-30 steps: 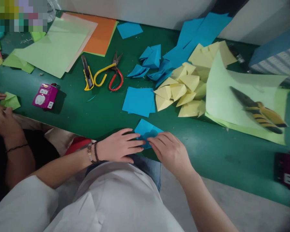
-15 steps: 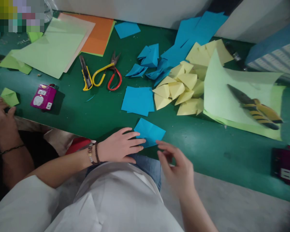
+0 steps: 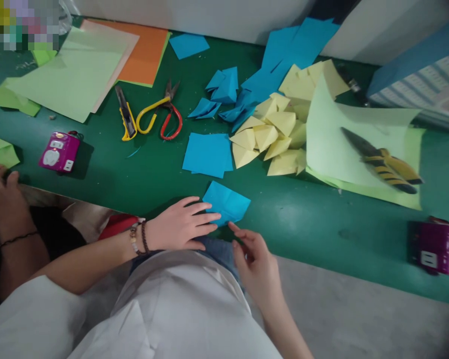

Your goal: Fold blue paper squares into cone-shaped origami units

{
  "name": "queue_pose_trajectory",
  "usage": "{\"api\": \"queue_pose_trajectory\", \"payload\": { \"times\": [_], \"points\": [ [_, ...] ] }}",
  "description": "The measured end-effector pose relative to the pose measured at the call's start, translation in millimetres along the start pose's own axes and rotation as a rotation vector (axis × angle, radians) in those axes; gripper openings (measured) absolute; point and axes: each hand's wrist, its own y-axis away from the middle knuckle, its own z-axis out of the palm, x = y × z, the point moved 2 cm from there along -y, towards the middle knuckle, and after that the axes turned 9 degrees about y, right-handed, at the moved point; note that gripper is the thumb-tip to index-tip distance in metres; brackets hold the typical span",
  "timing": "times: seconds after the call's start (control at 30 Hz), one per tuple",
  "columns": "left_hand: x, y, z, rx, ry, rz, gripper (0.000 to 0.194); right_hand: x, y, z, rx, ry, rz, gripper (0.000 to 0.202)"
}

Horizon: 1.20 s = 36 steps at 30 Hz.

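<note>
A square blue paper [image 3: 230, 199] with crease lines lies at the table's front edge, its lower corner folded up. Fingers spread, my left hand [image 3: 183, 224] rests flat with the fingertips on the paper's left side. My right hand [image 3: 254, 259] is at the lower corner, index fingertip by the fold and thumb a little apart from it; whether it touches the paper I cannot tell. Just beyond lies a stack of blue paper squares [image 3: 205, 154]. Folded blue pieces [image 3: 224, 87] and a heap of folded yellow pieces [image 3: 265, 134] sit farther back.
Scissors [image 3: 166, 112] and a yellow utility knife [image 3: 126, 117] lie left of centre. Another pair of scissors [image 3: 385, 164] rests on pale green sheets [image 3: 344, 119] at right. Purple boxes [image 3: 60, 152] stand at both sides. A co-worker's hand [image 3: 3, 189] is at far left.
My right hand has moved left and slightly down along the paper's lower edge, and the lower corner is now turned up. My left hand stays on the paper. The view has shifted slightly right.
</note>
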Motion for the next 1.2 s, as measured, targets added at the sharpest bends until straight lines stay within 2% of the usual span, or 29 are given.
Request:
{"api": "queue_pose_trajectory", "payload": {
  "times": [0.13,0.2,0.37,0.53,0.7,0.8,0.87,0.93,1.0,1.1,1.2],
  "points": [
    [-1,0,-1.2,0.008,0.021,0.002,0.044,11,-4,-16,0.135,0.053,0.071,0.011],
    [-2,0,-1.4,0.015,0.035,0.006,0.044,13,-9,-22,0.195,0.133,0.043,0.013],
    [-4,0,-0.9,0.004,0.063,0.003,0.051,5,-26,-15,0.341,0.464,-0.299,0.007],
    [-5,0,-0.9,-0.002,0.095,-0.028,0.062,-5,-33,6,0.298,0.566,-0.498,0.016],
    [-6,0,0.4,0.004,0.112,-0.040,0.062,-20,-21,27,0.246,0.515,-0.558,0.023],
    [-5,0,0.7,0.016,0.112,-0.038,0.060,-26,-16,31,0.215,0.466,-0.589,0.022],
    [-5,0,0.8,0.018,0.108,-0.039,0.059,-24,-19,23,0.209,0.418,-0.612,0.016],
    [-5,1,1.1,0.010,0.096,-0.032,0.057,-14,-27,6,0.245,0.386,-0.615,0.005],
    [-5,1,1.5,-0.005,0.075,-0.012,0.055,0,-40,-14,0.366,0.425,-0.576,0.022],
    [-10,2,1.0,-0.024,0.057,0.032,0.048,20,-60,-35,0.348,0.575,-0.680,0.040],
    [-19,3,-2.0,-0.028,0.054,0.087,0.042,29,-73,-42,0.297,0.643,-0.830,0.047]
  ]
}}
